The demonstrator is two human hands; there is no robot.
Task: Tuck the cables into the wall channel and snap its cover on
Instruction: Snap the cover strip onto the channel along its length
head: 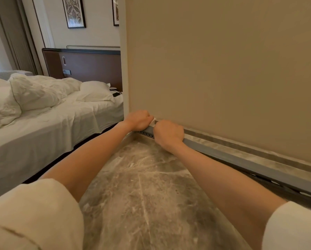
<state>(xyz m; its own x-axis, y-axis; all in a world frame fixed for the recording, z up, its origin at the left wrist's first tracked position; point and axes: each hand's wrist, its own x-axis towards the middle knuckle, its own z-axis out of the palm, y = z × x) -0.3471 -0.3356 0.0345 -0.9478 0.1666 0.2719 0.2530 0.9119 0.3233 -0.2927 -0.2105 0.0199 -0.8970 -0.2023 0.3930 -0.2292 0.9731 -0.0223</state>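
A long grey cable channel runs along the foot of the beige wall, against the marble skirting, from the wall's corner down to the lower right. Its slotted side shows between my hands and again at the lower right. My left hand is closed on the channel's far end at the corner. My right hand grips the top of the channel just beside it, knuckles toward me. A small pale piece shows between the two hands. The cables are hidden from view.
A bed with white crumpled bedding stands to the left, close to the wall's corner. The floor is brown marble. A dark headboard and framed pictures are at the back.
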